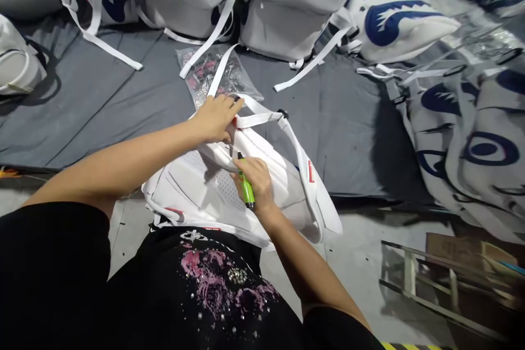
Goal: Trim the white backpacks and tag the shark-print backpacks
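A white backpack [283, 169] lies tilted against the front of the grey-covered table, its mesh back panel facing up toward me. My left hand [217, 116] is closed on the bag's upper edge, near a red tag and the base of a strap. In my right hand [256, 175] is a slim tool with a bright green handle [246, 188] and black ends. Its thin, pale tip points at the fabric just below my left fingers; whether it touches cannot be made out. One shoulder strap [301, 158] with a black buckle loops along the bag's right side.
Several white backpacks [287, 16] with dark blue prints line the back of the grey table cover [344, 120]. A clear plastic bag [241, 79] lies behind my left hand. More backpacks [471, 136] are piled at right. A metal frame [410, 273] and cardboard stand on the floor.
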`<state>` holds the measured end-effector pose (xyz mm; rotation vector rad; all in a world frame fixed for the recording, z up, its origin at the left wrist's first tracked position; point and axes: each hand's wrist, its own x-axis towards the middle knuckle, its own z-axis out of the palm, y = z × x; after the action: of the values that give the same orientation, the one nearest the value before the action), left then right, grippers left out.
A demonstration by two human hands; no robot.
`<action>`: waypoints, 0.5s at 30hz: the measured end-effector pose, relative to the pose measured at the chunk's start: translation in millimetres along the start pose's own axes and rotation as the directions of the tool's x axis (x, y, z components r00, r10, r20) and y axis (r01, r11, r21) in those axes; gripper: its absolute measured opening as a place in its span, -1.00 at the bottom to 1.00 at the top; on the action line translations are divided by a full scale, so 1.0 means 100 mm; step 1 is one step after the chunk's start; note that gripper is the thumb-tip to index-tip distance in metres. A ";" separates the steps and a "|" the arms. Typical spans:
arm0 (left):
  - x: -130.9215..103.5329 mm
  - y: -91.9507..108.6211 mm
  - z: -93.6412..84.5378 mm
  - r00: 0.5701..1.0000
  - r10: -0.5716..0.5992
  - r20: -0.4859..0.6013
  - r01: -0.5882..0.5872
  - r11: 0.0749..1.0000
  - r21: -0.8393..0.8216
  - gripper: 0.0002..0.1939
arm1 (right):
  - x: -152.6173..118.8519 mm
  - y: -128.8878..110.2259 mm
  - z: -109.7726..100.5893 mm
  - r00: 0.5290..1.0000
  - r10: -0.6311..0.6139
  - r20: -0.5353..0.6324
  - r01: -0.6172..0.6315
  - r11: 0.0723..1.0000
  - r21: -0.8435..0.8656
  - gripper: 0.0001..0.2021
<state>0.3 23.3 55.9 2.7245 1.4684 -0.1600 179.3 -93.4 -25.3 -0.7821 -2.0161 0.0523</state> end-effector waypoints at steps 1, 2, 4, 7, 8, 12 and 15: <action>0.01 0.00 0.02 0.999 0.041 -0.007 -0.041 0.999 0.014 0.07 | -0.02 0.04 0.00 1.000 0.005 0.017 -0.005 1.000 -0.003 -0.61; 0.00 0.01 0.04 0.996 0.085 -0.019 -0.084 0.996 0.035 0.12 | -0.04 0.08 0.00 1.000 0.013 0.027 -0.013 1.000 0.001 -0.60; -0.02 0.04 0.06 0.990 0.139 -0.020 -0.137 0.986 0.094 0.20 | -0.03 0.15 0.01 0.999 0.036 0.016 -0.036 0.999 0.022 -0.59; -0.01 0.10 0.12 0.992 0.114 0.044 -0.120 0.981 0.153 0.26 | -0.01 0.21 0.03 0.996 0.093 -0.010 -0.092 0.994 0.052 -0.64; 0.02 0.12 0.15 0.993 0.097 0.061 -0.105 0.983 0.151 0.26 | 0.00 0.22 0.04 0.995 0.102 -0.003 -0.102 0.993 0.054 -0.65; 0.10 0.15 0.22 0.997 0.060 0.047 -0.065 0.992 0.112 0.08 | -0.01 0.30 0.01 0.986 0.125 0.108 -0.130 0.991 0.038 -0.67; 0.09 0.16 0.22 0.998 0.056 0.018 -0.058 0.993 0.103 -0.05 | 0.02 0.44 -0.11 0.954 0.286 0.096 -0.275 0.955 -0.107 -0.67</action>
<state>16.7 19.9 32.6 2.8359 1.4150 -0.2604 209.9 -59.8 -32.3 -1.1445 -2.0073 0.1700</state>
